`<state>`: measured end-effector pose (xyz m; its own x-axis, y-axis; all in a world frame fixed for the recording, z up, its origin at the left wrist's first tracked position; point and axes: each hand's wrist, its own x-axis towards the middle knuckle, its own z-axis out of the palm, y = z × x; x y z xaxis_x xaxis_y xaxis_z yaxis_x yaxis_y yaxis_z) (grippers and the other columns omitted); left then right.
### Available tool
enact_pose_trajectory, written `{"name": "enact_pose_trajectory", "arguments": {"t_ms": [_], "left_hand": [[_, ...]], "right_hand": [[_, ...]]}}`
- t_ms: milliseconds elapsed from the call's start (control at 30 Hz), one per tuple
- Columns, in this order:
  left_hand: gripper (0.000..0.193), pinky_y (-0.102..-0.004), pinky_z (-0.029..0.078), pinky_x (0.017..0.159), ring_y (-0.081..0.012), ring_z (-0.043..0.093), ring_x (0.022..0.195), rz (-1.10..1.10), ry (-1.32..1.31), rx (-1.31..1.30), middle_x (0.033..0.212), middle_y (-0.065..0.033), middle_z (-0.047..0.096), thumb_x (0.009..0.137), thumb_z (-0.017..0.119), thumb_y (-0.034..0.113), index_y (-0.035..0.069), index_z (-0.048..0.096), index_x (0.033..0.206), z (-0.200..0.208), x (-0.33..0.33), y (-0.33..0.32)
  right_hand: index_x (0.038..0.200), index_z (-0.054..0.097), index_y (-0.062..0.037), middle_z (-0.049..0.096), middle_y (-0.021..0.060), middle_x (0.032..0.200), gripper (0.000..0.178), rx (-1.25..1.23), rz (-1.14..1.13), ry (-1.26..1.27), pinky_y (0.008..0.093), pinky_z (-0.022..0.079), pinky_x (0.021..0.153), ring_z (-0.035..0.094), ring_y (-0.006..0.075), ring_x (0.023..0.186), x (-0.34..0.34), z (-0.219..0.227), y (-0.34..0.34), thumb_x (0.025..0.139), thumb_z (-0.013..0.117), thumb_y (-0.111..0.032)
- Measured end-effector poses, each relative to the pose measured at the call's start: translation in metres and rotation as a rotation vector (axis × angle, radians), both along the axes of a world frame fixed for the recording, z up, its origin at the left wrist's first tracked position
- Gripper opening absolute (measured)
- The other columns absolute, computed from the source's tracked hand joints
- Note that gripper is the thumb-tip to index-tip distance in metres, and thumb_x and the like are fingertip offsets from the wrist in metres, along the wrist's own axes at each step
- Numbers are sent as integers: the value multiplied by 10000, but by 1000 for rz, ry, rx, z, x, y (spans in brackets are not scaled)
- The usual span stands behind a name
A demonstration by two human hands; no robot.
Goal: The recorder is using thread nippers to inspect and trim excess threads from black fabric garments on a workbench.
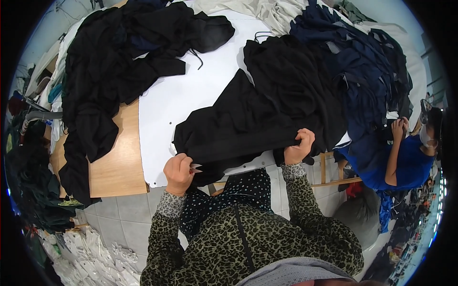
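Note:
A black garment (238, 119) lies spread over the near edge of the white-topped table, and both my hands hold its near edge stretched between them. My left hand (179, 174) is closed at the garment's left corner. Small pointed metal tips, like those of thread snips (195, 168), stick out of that hand; the rest is hidden by the fingers. My right hand (299, 146) pinches the right end of the same edge. Part of the cloth hangs below the table edge between my hands.
A black garment pile (152, 33) covers the table's far left, with cloth hanging over the wooden section (119, 152). Navy garments (362, 71) are heaped at right. A person in blue (405, 162) works there, hands on cloth. White bundles (90, 252) lie on the floor at lower left.

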<state>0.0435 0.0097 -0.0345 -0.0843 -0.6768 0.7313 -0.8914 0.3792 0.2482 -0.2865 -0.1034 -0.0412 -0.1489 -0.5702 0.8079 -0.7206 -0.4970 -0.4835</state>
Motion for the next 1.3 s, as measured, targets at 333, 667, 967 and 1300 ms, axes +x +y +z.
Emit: {"name": "enact_pose_trajectory", "arguments": {"t_ms": [333, 667, 967, 1300], "left_hand": [[292, -359, 466, 524, -291, 566, 612, 106, 13, -182, 746, -116, 564, 544, 643, -61, 35, 526, 794, -18, 15, 5], [312, -339, 431, 493, -248, 529, 575, 83, 18, -214, 776, -96, 556, 561, 683, 22, 41, 536, 836, -22, 14, 7], [293, -330, 432, 498, -241, 533, 587, 79, 41, -206, 778, -89, 555, 570, 685, 26, 44, 538, 824, -23, 10, 6], [287, -332, 444, 516, -246, 549, 603, 77, 56, -195, 785, -87, 562, 568, 680, 13, 43, 537, 815, -27, 9, 7]], "right_hand": [[826, 460, -39, 548, 124, 904, 275, -2, -43, 67, 386, 386, 830, 503, 309, 899, -10, -14, 2, 596, 582, 53], [852, 466, -52, 561, 111, 926, 279, 26, -31, 38, 389, 365, 873, 507, 303, 930, -7, -21, 5, 640, 633, 18], [877, 477, -41, 561, 124, 939, 281, 74, -47, 58, 390, 365, 877, 504, 312, 939, -5, -23, 6, 655, 646, -9], [927, 478, -33, 556, 118, 958, 333, 79, -30, 20, 385, 368, 880, 500, 303, 961, -6, -25, 6, 662, 680, -31]]}}
